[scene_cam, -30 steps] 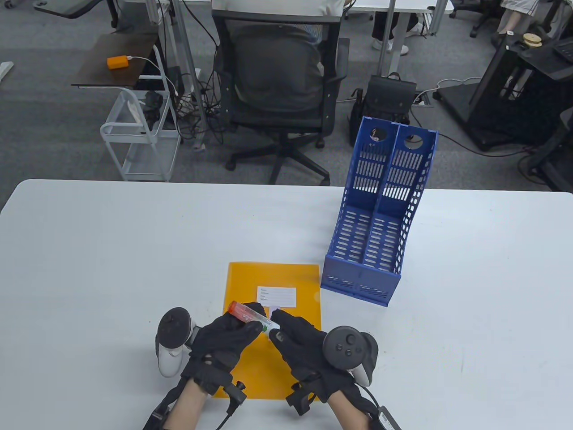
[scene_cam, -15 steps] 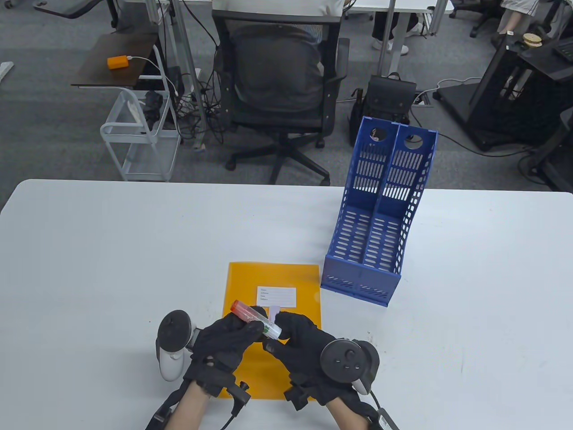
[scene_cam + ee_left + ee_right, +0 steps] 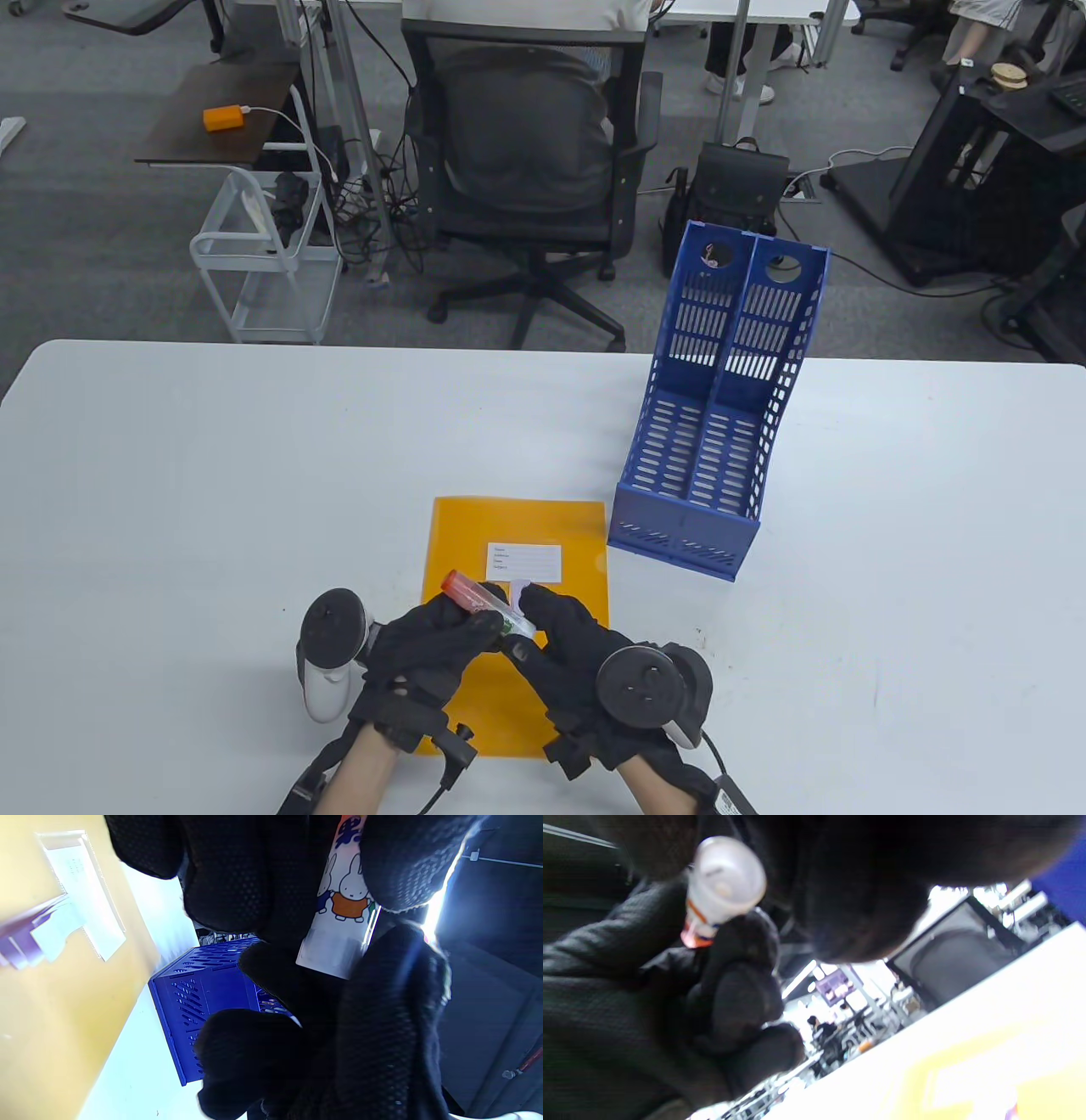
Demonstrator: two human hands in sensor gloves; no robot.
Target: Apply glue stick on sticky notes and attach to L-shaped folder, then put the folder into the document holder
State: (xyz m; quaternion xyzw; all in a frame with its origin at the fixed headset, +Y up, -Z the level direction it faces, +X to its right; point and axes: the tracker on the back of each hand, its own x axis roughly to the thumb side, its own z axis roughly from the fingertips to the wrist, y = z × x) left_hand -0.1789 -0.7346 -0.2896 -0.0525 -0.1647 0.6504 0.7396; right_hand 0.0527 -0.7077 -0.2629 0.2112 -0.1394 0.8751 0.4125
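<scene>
While both hands grip the glue stick, only the left wrist view shows its rabbit label, seemingly.

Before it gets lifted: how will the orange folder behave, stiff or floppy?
Orange folder lies thin and flat on the table, so it would probably sag if held by one edge. Its surface looks smooth, likely slippery. Purple sticky notes resting on it might slide off.

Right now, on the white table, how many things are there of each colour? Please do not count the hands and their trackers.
Orange: 1, the L-shaped folder, lying flat.
Blue: 1, the document holder, standing with two slots.
Purple: 1, the sticky notes on the folder.
White with a red cap: 1, the glue stick, held by both hands above the folder.
Total: 4
</scene>
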